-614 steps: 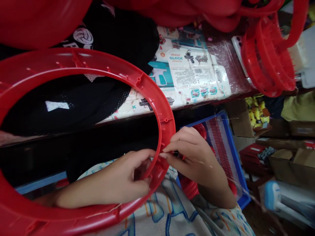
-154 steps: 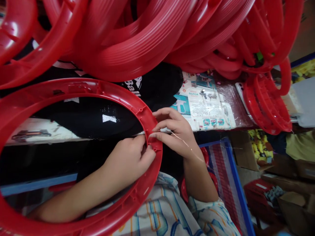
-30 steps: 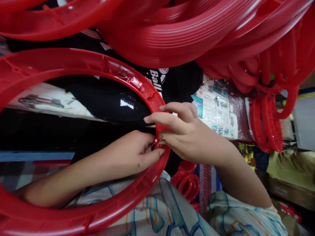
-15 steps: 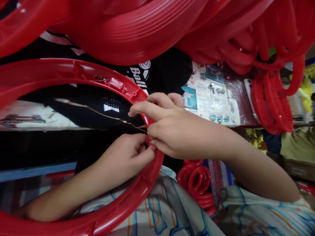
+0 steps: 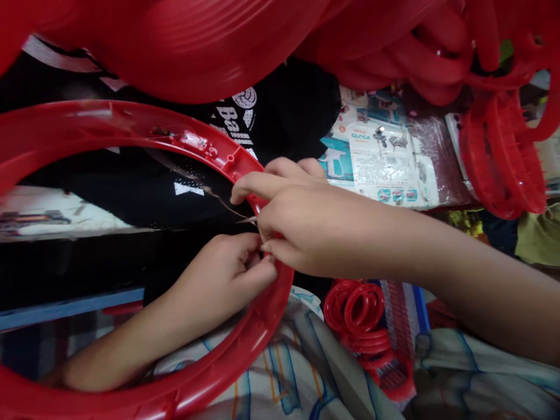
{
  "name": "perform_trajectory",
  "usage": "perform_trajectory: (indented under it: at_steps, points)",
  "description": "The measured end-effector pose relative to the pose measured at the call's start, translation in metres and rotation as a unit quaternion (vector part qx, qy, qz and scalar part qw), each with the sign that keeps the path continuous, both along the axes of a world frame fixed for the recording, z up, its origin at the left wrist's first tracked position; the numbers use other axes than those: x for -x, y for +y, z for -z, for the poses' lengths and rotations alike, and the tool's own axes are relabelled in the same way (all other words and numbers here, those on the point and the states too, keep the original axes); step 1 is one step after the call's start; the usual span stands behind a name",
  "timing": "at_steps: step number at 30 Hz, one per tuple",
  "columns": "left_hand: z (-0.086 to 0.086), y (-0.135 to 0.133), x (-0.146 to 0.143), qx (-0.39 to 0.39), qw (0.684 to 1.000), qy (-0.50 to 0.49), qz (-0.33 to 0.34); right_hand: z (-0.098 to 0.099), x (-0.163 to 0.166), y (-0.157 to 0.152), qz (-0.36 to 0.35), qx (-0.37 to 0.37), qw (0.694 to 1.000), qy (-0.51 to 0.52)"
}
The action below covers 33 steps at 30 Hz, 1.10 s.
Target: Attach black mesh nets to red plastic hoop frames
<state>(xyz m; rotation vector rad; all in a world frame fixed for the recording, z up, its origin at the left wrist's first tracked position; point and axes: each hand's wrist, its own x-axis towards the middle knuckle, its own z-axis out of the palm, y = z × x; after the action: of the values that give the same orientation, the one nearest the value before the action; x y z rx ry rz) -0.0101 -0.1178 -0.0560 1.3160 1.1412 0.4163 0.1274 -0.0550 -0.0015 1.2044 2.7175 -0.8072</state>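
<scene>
A large red plastic ring [image 5: 236,353] with a hollow channel fills the left and lower part of the view. My left hand [image 5: 223,274] has its fingers closed on the ring's right side, thumb over the channel. Just above it, my right hand [image 5: 297,224] reaches across the same rim, its thumb and finger pinching a thin wire [image 5: 225,204]. That wire trails left across the ring's opening, blurred at its far end. A small pale pointed tip shows beside the right fingertips; I cannot tell what it is. A small part [image 5: 196,142] sits inside the upper channel.
Big red rings [image 5: 210,46] hang or stack close above the hands. Black printed cloth [image 5: 301,111] and a printed package [image 5: 380,157] lie behind. More red rings [image 5: 503,151] stand at right; small red rings [image 5: 363,306] are piled below.
The wire's free end has swung and blurred, and less of it shows in the opening. My right fingers have shifted slightly up along the rim; the left hand stays nearly still.
</scene>
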Motion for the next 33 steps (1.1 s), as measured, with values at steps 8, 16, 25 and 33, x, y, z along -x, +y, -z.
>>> perform_trajectory:
  at_steps: [8, 16, 25, 33]
  points:
    - [-0.002, 0.008, 0.004, 0.011, 0.999, 0.006, 0.037, -0.001, -0.024, -0.004, -0.038, 0.008, 0.994, 0.104]
    - [0.003, 0.003, 0.013, 0.073, 0.991, -0.044, 0.104, 0.009, -0.039, 0.009, -0.145, -0.009, 0.978, 0.153]
    - [0.004, 0.0, 0.018, 0.106, 0.981, -0.118, 0.109, 0.013, -0.052, -0.017, -0.209, -0.4, 0.853, 0.262]
    - [0.004, -0.008, 0.022, 0.144, 0.968, -0.148, 0.144, -0.006, -0.039, -0.025, -0.338, -0.351, 0.868, 0.099]
